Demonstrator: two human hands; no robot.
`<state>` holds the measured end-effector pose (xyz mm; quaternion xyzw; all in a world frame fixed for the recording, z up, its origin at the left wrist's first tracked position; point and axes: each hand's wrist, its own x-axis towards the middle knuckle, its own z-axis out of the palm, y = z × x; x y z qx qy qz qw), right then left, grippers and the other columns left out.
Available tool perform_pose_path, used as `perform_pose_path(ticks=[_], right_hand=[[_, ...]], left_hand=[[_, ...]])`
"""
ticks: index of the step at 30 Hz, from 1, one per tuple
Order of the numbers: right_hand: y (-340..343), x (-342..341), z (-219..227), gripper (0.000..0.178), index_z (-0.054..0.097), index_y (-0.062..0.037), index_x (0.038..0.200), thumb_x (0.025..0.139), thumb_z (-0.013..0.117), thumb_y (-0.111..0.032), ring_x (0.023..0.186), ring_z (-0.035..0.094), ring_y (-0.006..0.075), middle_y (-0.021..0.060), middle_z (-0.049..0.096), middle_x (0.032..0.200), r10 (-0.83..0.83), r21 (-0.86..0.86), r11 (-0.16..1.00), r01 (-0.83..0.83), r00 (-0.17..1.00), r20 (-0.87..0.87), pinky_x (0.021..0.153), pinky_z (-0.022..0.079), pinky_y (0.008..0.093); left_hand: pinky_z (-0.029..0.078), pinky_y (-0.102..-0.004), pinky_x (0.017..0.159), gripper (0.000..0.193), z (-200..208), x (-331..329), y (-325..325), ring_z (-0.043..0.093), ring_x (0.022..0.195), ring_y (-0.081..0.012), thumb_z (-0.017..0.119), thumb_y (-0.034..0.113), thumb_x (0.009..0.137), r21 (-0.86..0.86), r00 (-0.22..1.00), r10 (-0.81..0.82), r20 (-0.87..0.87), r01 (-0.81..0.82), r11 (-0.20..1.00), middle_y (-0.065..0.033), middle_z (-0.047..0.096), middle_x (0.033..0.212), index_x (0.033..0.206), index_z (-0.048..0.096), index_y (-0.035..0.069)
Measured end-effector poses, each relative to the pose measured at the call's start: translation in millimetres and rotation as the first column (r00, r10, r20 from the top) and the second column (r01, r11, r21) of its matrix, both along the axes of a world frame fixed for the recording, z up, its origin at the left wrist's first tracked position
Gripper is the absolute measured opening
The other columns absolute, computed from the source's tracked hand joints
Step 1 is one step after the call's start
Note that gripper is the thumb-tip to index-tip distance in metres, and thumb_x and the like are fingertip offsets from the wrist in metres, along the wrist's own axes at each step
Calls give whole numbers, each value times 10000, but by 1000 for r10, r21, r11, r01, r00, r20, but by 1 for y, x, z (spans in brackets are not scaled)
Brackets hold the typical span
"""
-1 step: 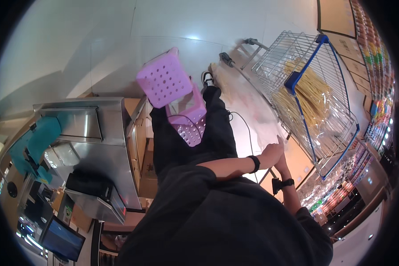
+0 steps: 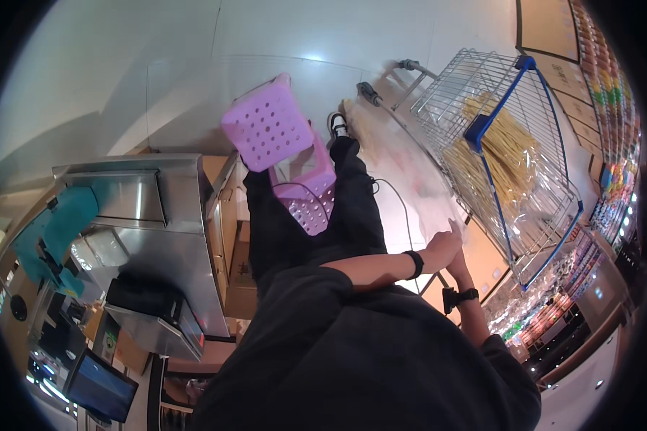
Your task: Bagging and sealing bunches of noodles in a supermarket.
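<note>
My left hand (image 2: pixel 441 249) reaches across to the right, its fingers curled at the upper end of a large clear plastic bag (image 2: pixel 417 172). Right beside it, partly covered by it, my right hand (image 2: pixel 456 264) is closed at the same spot, with a fingertip sticking out past the left hand. Both wrists carry black bands. The bag stretches away from my hands toward my shoe and looks pale and pinkish inside; its contents are blurred. Just to the right stands a wire shopping cart (image 2: pixel 561 161) with blue trim, holding long thin yellow sticks (image 2: pixel 507 154) in clear plastic.
Two purple plastic stools or crates with holes are by my legs, a tilted one (image 2: pixel 269 123) and a lower one (image 2: pixel 313 205). To the left stand a steel counter (image 2: pixel 183 237), a teal holder (image 2: pixel 68 215) and a screen (image 2: pixel 101 386). Stocked shelves (image 2: pixel 618 154) line the right.
</note>
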<state>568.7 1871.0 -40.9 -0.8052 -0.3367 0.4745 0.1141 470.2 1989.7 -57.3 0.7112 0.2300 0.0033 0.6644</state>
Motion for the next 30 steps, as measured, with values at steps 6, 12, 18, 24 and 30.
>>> perform_pose_path(ticks=[6, 12, 18, 24, 30], right_hand=[[26, -1, 47, 567, 537, 2, 1381, 877, 764, -125, 1266, 565, 274, 171, 595, 1361, 13, -286, 958, -30, 998, -62, 1065, 462, 388], [162, 43, 176, 221, 660, -12, 1159, 1015, 616, -173, 1001, 661, 150, 67, 694, 1103, -245, -43, 968, 247, 896, -371, 872, 548, 305], [166, 225, 194, 379, 562, -48, 1260, 977, 658, -281, 1011, 662, 200, 114, 639, 1167, -358, -21, 931, 364, 924, 134, 782, 607, 351], [125, 397, 18, 790, 463, 6, 1369, 746, 842, -299, 1200, 564, 444, 256, 593, 1304, 253, -144, 966, -214, 893, 372, 1048, 463, 456], [144, 391, -90, 867, 258, -158, 1590, 872, 731, -264, 1504, 260, 328, 90, 279, 1632, 622, -620, 774, -129, 340, 705, 1162, 244, 632]], left_hand=[[524, -510, 792, 185, -2, -16, 45, 691, 831, -408, 627, 138, 768, 3, 998, -6, 68, 6, 1000, -225, 706, 845, 871, 699, 3], [491, -491, 598, 198, -27, -41, 139, 645, 680, -397, 686, 182, 797, 125, 957, 289, 36, -291, 949, -181, 632, 676, 725, 588, 24], [452, -464, 544, 273, -11, -45, 160, 603, 613, -401, 686, 158, 796, 228, 995, 94, 23, -97, 969, -199, 555, 620, 652, 510, 7], [378, -407, 506, 280, -7, -52, 161, 527, 508, -327, 707, 91, 804, 200, 999, -34, 37, 26, 980, -176, 500, 572, 663, 489, -13], [403, -397, 525, 288, 32, -22, 165, 547, 532, -321, 699, 114, 859, 167, 968, 78, -239, -38, 985, -179, 502, 594, 702, 496, -14]])
